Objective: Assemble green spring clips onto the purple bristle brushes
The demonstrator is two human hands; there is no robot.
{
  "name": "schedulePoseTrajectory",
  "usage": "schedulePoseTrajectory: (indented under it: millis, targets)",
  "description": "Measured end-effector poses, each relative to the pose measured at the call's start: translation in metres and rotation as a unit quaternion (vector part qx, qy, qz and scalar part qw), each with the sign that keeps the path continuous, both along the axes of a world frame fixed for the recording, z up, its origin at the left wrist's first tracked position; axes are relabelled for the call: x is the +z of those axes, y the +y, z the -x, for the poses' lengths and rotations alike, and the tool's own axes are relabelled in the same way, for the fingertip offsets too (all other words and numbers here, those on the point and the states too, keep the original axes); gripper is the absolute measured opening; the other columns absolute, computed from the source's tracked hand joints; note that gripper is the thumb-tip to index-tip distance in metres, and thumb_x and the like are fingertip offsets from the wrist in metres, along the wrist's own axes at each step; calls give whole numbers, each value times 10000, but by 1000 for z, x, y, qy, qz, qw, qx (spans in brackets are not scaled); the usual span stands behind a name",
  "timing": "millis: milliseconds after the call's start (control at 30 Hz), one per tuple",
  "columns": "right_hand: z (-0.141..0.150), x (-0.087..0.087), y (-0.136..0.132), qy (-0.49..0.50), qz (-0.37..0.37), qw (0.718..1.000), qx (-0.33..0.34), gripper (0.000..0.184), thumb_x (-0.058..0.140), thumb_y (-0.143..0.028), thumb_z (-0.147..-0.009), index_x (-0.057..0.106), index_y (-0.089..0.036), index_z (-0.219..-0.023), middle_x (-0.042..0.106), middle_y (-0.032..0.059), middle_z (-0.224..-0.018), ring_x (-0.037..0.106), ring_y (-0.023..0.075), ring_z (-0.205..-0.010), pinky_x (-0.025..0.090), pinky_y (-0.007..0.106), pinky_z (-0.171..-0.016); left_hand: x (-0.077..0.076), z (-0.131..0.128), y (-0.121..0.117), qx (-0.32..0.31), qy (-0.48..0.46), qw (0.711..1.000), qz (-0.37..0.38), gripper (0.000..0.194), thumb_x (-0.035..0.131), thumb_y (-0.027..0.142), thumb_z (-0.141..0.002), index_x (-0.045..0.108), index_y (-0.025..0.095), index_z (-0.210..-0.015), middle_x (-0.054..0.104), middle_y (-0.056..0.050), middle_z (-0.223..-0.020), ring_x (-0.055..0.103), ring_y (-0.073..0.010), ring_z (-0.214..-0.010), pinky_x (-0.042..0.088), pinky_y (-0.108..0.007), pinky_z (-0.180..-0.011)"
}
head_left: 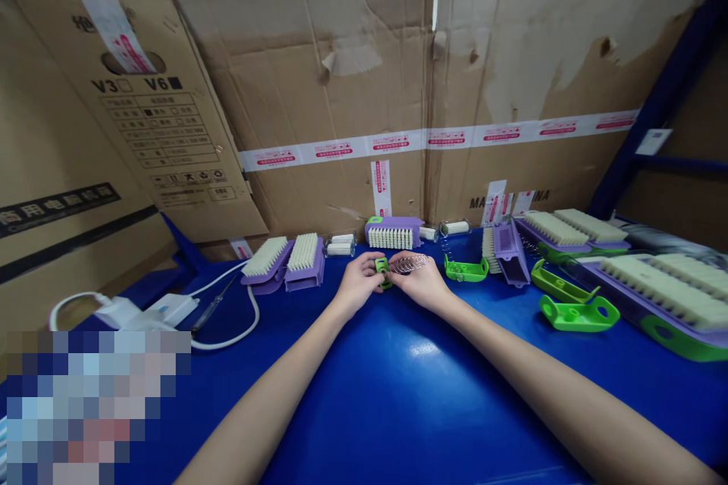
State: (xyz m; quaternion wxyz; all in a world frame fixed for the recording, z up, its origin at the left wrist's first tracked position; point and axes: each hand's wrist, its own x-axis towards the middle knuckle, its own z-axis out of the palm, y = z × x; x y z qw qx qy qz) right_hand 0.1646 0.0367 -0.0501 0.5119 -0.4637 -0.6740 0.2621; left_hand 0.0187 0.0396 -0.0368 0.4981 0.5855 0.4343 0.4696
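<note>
My left hand (357, 280) is closed around a small bright green plastic piece (381, 267) in the middle of the blue table. Fingertips of my right hand (424, 286) meet at the piece's right side, pinched on a thin metal coil spring (410, 264) whose loops stretch rightward over that hand. Whether the spring's end is seated in the green piece cannot be made out. Just beyond both hands a purple brush (392, 233) with cream bristles rests on its side. A green curved bracket (466, 270) is to the right of my right hand.
Purple brush heads (305, 254) lie on the left, near clear cylinders with white rolls (340, 246). Farther right are a tilted purple brush (510, 254), green brackets (578, 314) and larger brush assemblies (665, 288). A white power cable (255, 318) curls left. Cardboard (341, 106) walls the back.
</note>
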Motion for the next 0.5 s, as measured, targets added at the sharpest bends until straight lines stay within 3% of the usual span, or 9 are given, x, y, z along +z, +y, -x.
schedulePoseTrajectory:
  millis: [233,500]
  targets:
    - [0,0,0,11,0,1000,16,121,662,-254,-656,631,-193,-756,690,23,-718,650,176,-672,507,262,-607,4,2,-1,12,-24,1000,17,291,657,176,-671,617,126,-955,655,-55,-829,615,-124,-626,506,-202,-464]
    - [1,5,0,115,72,990,42,219,710,-276,-584,619,-166,-751,687,36,-702,646,177,-662,515,288,-628,3,3,0,-7,-47,998,35,461,702,167,-672,548,131,-1106,686,-85,-894,634,-135,-635,515,-217,-490]
